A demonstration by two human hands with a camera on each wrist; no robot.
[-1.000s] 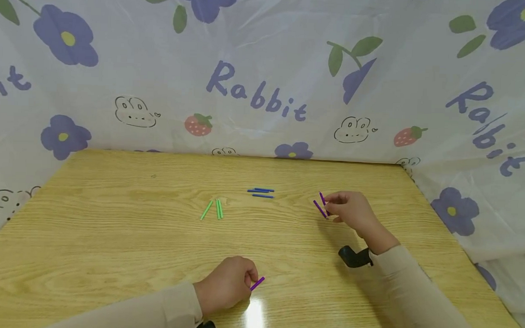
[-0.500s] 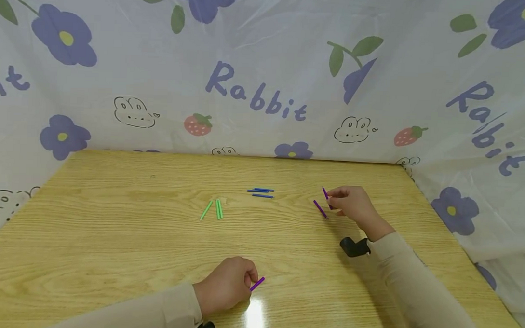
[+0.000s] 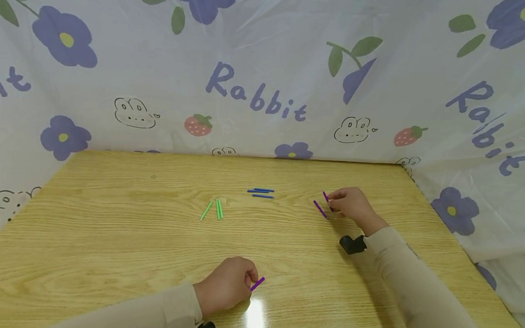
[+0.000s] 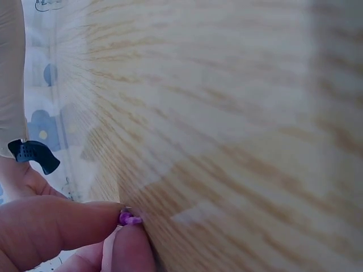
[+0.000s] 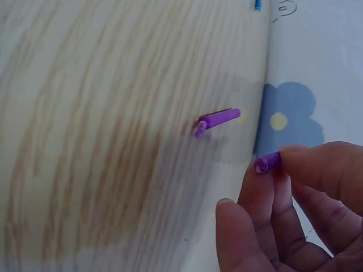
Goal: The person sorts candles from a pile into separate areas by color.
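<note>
In the head view, my left hand [image 3: 228, 284] is low over the front of the table, pinching a thin purple stick [image 3: 258, 283] between thumb and finger. The left wrist view shows only that stick's near end [image 4: 129, 217]. At the right, my right hand [image 3: 352, 205] pinches another purple stick [image 3: 326, 197]; its round end [image 5: 262, 165] faces the right wrist camera. Just left of that hand, a loose purple stick [image 3: 320, 209] lies on the wood, apart from the fingers. In the right wrist view this loose stick [image 5: 221, 118] has a narrower tip.
The wooden table [image 3: 134, 227] bears a group of green sticks [image 3: 206, 210] left of centre and blue sticks [image 3: 263, 196] near its middle back. A patterned white cloth [image 3: 249, 47] hangs behind it. A black curved piece [image 3: 352, 245] sticks out by the right wrist.
My right hand has drawn its purple stick slightly right and away from the loose one, rising and then dipping a little. The left hand has stayed in place.
</note>
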